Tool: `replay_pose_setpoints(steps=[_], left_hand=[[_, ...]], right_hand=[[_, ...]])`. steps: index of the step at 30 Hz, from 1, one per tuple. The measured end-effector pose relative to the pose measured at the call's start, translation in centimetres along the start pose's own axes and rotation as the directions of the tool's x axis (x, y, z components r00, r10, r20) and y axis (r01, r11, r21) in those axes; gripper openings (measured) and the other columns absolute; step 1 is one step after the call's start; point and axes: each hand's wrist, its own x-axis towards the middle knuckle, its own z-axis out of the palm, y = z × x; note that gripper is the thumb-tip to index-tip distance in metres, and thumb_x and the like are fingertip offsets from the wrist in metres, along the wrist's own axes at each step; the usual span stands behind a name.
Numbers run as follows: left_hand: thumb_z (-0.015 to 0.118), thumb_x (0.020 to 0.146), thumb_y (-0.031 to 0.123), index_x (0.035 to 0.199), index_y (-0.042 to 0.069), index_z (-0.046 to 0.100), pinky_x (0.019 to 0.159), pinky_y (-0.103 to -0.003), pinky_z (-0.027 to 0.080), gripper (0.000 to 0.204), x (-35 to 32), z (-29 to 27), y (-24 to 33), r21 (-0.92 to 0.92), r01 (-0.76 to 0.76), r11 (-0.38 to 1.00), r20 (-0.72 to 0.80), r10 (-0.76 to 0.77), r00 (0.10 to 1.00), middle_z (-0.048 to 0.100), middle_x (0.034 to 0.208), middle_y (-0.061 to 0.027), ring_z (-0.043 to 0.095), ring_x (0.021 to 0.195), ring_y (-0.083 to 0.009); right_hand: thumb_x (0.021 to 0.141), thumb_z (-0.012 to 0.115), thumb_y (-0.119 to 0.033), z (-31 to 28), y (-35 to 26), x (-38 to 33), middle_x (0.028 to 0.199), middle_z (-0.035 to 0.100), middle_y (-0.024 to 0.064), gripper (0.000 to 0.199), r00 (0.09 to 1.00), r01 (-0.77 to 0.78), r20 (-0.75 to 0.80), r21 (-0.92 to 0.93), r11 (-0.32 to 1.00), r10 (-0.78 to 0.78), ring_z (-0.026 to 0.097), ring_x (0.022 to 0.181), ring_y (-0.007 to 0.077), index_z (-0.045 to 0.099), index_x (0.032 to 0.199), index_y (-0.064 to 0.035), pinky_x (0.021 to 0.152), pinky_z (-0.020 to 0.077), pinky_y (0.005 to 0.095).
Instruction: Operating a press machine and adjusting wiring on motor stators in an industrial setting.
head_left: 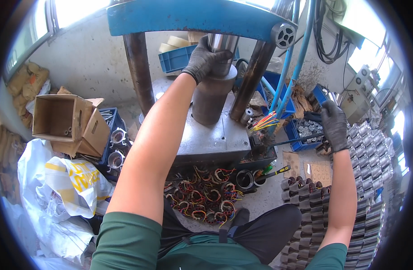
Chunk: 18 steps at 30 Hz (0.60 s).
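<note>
2 dark columns and a blue crossbeam frame a press with a pale metal bed. On the bed stands a grey cylinder, with a shiny metal cylinder at its top, beneath the crossbeam. The left hand, gloved, wraps the shiny metal cylinder. The gloved right hand is at the end of a dark rod; I cannot tell its grip. Wire-wound rings cover the floor before the press. Metal cores are stacked at right; cardboard boxes and white sacks sit at left, near a stained wall.
</note>
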Motion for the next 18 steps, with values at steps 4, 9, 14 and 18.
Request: replay_pose_setpoints(steps=[4,9,14,18], left_hand=[[0.100,0.065,0.031,0.139,0.001,0.048,0.103,-0.036,0.053,0.095,-1.6,-0.1,1.1,0.011,0.051,0.999,-0.036,-0.051,0.998,0.069,0.124,-0.0157,0.065,0.117,-0.0250],[0.095,0.072,0.019,0.140,0.001,0.044,0.097,-0.036,0.056,0.087,-9.2,0.2,5.3,-0.090,-0.121,0.989,-0.105,0.112,0.988,0.065,0.124,-0.0130,0.065,0.112,-0.0212],[0.086,0.081,0.035,0.145,0.002,0.045,0.097,-0.039,0.057,0.082,-18.9,-0.4,7.5,-0.703,0.069,0.708,-0.058,-0.154,0.986,0.063,0.124,-0.0114,0.067,0.113,-0.0218],[0.081,0.087,0.051,0.149,0.008,0.045,0.110,-0.045,0.052,0.083,-25.0,-1.9,1.7,-0.822,0.156,0.548,-0.043,-0.333,0.942,0.061,0.131,-0.0100,0.062,0.125,-0.0261]], right_hand=[[0.101,0.068,-0.030,0.0,-1.5,0.6,0.084,0.073,0.0212,0.029,0.997,-0.050,0.064,0.030,0.998,0.048,0.073,0.081,0.0386,0.067,0.114,-0.0044,0.073,0.0553,0.0446],[0.100,0.070,-0.037,-2.0,-3.4,-0.7,0.094,0.076,0.0191,0.042,0.983,-0.124,0.161,0.223,0.967,0.089,0.076,0.086,0.0316,0.065,0.129,-0.0075,0.078,0.0576,0.0419],[0.096,0.073,-0.024,-3.0,-3.4,-6.1,0.095,0.073,0.0203,0.048,0.992,0.025,0.119,0.088,0.996,-0.035,0.073,0.084,0.0329,0.061,0.137,-0.0024,0.075,0.0572,0.0426],[0.084,0.079,-0.017,-5.3,-6.2,-12.2,0.102,0.071,0.0209,0.055,0.916,0.298,0.289,-0.032,0.954,-0.277,0.069,0.091,0.0387,0.061,0.134,-0.0003,0.081,0.0556,0.0483]])
